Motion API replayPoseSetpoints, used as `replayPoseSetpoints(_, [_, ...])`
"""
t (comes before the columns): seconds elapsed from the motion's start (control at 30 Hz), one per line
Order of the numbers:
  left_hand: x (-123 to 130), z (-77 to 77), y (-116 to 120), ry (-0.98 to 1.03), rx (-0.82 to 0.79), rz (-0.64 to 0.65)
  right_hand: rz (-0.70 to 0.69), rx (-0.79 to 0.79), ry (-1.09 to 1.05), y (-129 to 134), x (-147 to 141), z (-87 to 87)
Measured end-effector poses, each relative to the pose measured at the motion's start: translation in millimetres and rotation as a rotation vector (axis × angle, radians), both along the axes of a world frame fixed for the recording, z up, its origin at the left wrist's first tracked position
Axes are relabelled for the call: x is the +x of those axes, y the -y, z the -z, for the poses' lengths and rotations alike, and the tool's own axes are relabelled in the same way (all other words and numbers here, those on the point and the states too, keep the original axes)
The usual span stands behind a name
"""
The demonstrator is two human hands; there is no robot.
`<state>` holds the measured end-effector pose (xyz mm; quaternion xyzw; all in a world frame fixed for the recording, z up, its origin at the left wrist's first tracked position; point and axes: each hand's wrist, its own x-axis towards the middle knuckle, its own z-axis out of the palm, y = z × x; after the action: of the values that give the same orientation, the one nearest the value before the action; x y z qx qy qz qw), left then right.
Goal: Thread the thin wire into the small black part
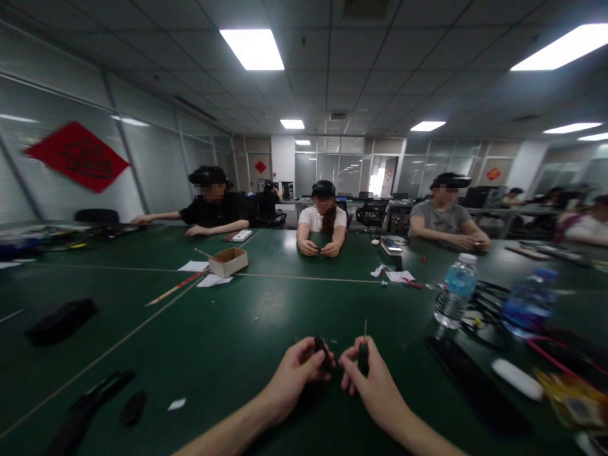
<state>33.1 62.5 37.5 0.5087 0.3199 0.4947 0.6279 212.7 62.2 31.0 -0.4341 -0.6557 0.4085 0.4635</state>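
Note:
Just above the green table (pixel 228 342), my left hand (pixel 297 373) has its fingers closed round a small black part (pixel 323 353); its details are too dark to make out. Close by on the right, my right hand (pixel 373 373) grips a screwdriver (pixel 363 358) with a dark handle, its thin shaft pointing up and away. A small gap separates the two hands, and the screwdriver does not touch the black part.
Two bottles (pixel 456 291) (pixel 531 301), coiled black cables (pixel 489 310), a long black object (pixel 475 380) and a white object (pixel 517 379) lie right. Dark objects (pixel 61 322) lie left. An open cardboard box (pixel 228 261) stands farther off. Several people sit across the table.

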Motion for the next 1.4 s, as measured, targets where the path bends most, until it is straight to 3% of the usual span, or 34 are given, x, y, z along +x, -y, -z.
replayPoseSetpoints(0.13, [-2.6,1.5,-0.8,0.022,-0.013,0.007,0.066,0.171,0.284,-0.1,17.7,-4.0])
replayPoseSetpoints(0.3, [-14.2,-2.7,-5.5,-0.073,0.106,-0.070,-0.022,0.261,0.435,2.8,30.9,-10.9])
replayPoseSetpoints(0.47, [-23.1,-2.4,-13.9,-0.045,0.115,-0.157,-0.119,0.326,0.493,2.0,30.7,-14.8])
replayPoseSetpoints(0.73, [-24.3,5.9,-16.7,0.002,0.020,-0.022,-0.158,0.381,0.598,1.1,25.5,-10.8])
replayPoseSetpoints(1.03, [-25.8,7.1,-17.6,-0.032,0.019,-0.019,-0.153,0.438,0.765,1.5,25.9,-7.5])
replayPoseSetpoints(1.4, [-25.2,9.5,-19.2,-0.018,0.007,-0.010,-0.148,0.449,0.782,0.1,24.3,-6.7])
